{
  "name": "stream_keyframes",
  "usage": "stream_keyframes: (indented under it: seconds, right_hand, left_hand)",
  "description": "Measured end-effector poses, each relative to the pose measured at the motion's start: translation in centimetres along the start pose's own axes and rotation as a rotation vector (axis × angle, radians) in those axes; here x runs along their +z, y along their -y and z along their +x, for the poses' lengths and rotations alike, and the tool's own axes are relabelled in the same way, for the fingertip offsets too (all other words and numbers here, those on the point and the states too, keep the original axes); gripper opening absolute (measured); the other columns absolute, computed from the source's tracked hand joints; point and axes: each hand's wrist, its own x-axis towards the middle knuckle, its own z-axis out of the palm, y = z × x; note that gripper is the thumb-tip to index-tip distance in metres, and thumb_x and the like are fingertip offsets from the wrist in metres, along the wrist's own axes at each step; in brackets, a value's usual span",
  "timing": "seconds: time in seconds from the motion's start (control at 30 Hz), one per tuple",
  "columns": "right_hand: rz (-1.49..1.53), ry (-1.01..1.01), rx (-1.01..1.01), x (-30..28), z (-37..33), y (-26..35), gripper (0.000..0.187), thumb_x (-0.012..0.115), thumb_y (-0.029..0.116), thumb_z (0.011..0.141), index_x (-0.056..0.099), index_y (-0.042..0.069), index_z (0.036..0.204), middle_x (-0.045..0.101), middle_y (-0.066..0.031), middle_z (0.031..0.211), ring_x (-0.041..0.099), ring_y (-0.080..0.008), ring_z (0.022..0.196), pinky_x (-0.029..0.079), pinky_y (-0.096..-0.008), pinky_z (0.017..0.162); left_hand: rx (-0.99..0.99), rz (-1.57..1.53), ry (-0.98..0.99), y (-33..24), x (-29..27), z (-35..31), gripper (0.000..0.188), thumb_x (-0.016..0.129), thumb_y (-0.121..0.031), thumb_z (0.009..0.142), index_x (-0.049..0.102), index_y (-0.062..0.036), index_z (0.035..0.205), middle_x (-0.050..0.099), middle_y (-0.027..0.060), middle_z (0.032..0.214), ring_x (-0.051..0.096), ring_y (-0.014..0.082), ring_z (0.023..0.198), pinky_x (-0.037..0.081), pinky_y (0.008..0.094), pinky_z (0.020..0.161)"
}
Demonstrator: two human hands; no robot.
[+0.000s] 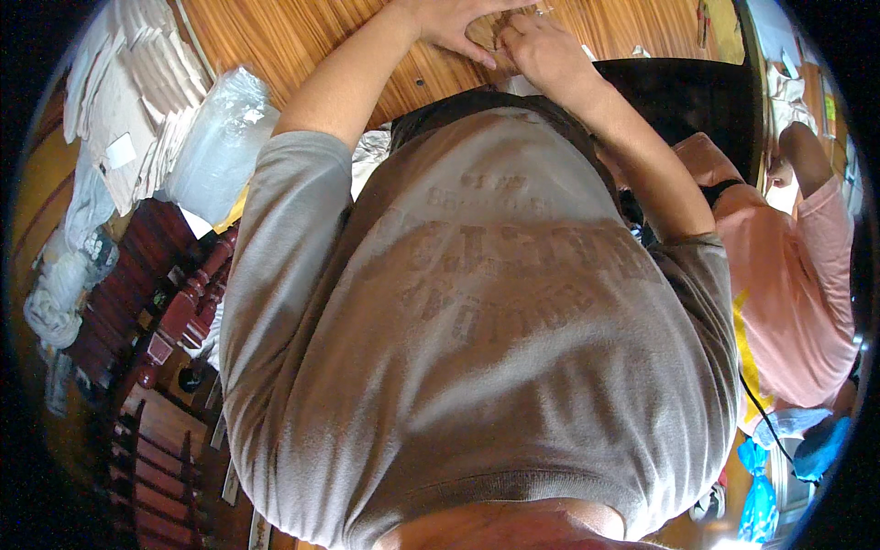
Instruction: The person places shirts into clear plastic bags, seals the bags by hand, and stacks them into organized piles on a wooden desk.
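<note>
Both my hands are at the top edge, over a striped brown wooden table [302,41]. My left hand [449,26] has its thumb stretched apart from its fingers, which reach toward the right hand and are partly cut off by the picture's edge. Close beside it, my right hand [543,53] is closed, its fingers bent down and pressed together near the tabletop. Whatever lies between those fingertips is too small and hidden to name. Small pale scraps lie on the wood near the right hand.
Left of me are a stack of pale folded sheets [137,101] and a clear plastic-wrapped bundle [225,137], with dark red turned woodwork [188,302] below. A black panel [683,101] borders the table at right. A person in a pink shirt [779,275] sits nearby, above a blue plastic bag [759,495].
</note>
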Motion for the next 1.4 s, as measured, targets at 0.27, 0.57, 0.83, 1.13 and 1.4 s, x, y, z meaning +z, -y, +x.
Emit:
stream_keyframes:
  seconds: [0.27, 0.57, 0.83, 1.13, 1.4]
  right_hand:
    - [0.237, -0.090, -0.147, -4.4, 0.8, -1.3, 0.027, 0.068, 0.015, 0.082, 0.076, 0.006, 0.106, 0.069, -0.0095, 0.109, 0.064, -0.0289, 0.109, 0.050, -0.0407, 0.101]
    - [0.114, 0.058, -0.415, -3.9, 2.5, -3.3, 0.021, 0.068, 0.021, 0.080, 0.076, 0.009, 0.096, 0.068, -0.0060, 0.104, 0.063, -0.0266, 0.108, 0.050, -0.0392, 0.098]
    - [-0.304, -0.002, -0.226, -2.0, 0.8, -1.3, 0.029, 0.066, 0.026, 0.082, 0.076, 0.010, 0.105, 0.068, -0.0075, 0.108, 0.063, -0.0262, 0.111, 0.050, -0.0397, 0.099]
    - [-0.215, 0.401, 0.292, -4.0, -0.3, 2.2, 0.012, 0.069, 0.022, 0.094, 0.072, 0.011, 0.097, 0.071, -0.0115, 0.100, 0.072, -0.0293, 0.100, 0.059, -0.0426, 0.082]
    - [0.176, -0.074, -0.099, -5.2, 0.9, 0.5, 0.030, 0.067, 0.023, 0.081, 0.077, 0.010, 0.107, 0.069, -0.0084, 0.110, 0.063, -0.0283, 0.115, 0.050, -0.0404, 0.100]
  left_hand:
    - [-0.053, -0.002, 0.077, -0.3, -0.4, 0.1, 0.130, 0.077, -0.082, 0.063, 0.034, -0.0100, 0.162, 0.030, 0.0111, 0.170, 0.022, 0.0325, 0.158, 0.016, 0.0518, 0.129]
    - [-0.077, -0.011, 0.095, -0.2, -0.2, 0.3, 0.133, 0.078, -0.082, 0.062, 0.031, -0.0102, 0.163, 0.029, 0.0122, 0.170, 0.021, 0.0323, 0.158, 0.016, 0.0514, 0.129]
    - [-0.043, -0.030, 0.036, -0.3, -0.2, 0.1, 0.129, 0.078, -0.080, 0.065, 0.032, -0.0100, 0.163, 0.029, 0.0119, 0.170, 0.022, 0.0322, 0.158, 0.016, 0.0521, 0.128]
    - [-0.018, -0.004, 0.032, -0.6, -0.4, 0.0, 0.125, 0.077, -0.080, 0.066, 0.036, -0.0095, 0.162, 0.030, 0.0133, 0.170, 0.023, 0.0327, 0.158, 0.018, 0.0521, 0.128]
    - [0.033, -0.024, -0.061, 0.1, -0.1, -0.1, 0.127, 0.080, -0.079, 0.062, 0.040, -0.0060, 0.158, 0.037, 0.0155, 0.166, 0.028, 0.0346, 0.156, 0.019, 0.0510, 0.128]
